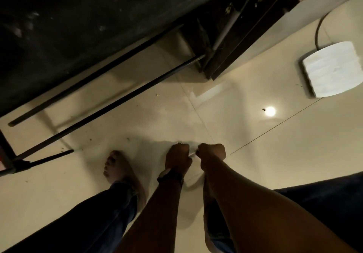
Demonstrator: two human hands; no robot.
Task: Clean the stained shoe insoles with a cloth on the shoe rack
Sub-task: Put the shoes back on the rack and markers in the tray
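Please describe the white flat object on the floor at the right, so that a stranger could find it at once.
On the glossy cream tiled floor, look to the right edge, above the round bright light reflection. There lies the white flat rounded-rectangular pad, the only white slab there, with a dark curved cable meeting its top edge.

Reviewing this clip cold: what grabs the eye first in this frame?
The two fists stand out first: the left hand and right hand meet low in the middle, gripping what looks like a pale cloth between them, with a bare foot just to their left. A dark metal rack slants across the upper left over the glossy floor. At right, a lamp reflection glows below a flat white pad.
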